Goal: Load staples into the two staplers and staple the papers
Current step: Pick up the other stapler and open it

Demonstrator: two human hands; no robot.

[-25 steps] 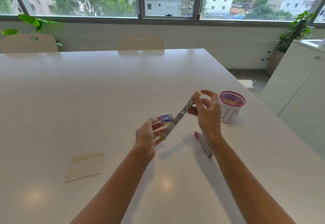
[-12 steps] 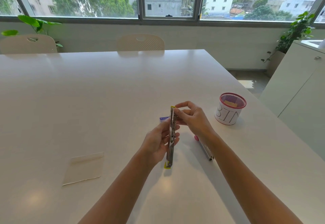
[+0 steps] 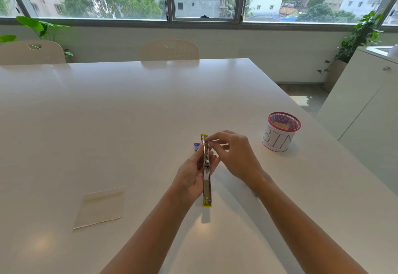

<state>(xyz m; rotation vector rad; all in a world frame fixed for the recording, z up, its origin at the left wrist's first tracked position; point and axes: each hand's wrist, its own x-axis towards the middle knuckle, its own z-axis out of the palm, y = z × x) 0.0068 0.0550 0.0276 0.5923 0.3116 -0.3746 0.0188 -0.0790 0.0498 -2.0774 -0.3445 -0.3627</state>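
Over white table (image 3: 129,112), left hand (image 3: 190,177) grips opened stapler (image 3: 206,172) upright, right hand (image 3: 234,155) pinching its top end.

White table (image 3: 129,112) bearing papers (image 3: 101,208), bin (image 3: 280,136), staple box (image 3: 197,146).

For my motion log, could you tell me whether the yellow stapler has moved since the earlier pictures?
Yes. The yellow stapler swung from slanting toward the bin to pointing straight away, nearer the person.
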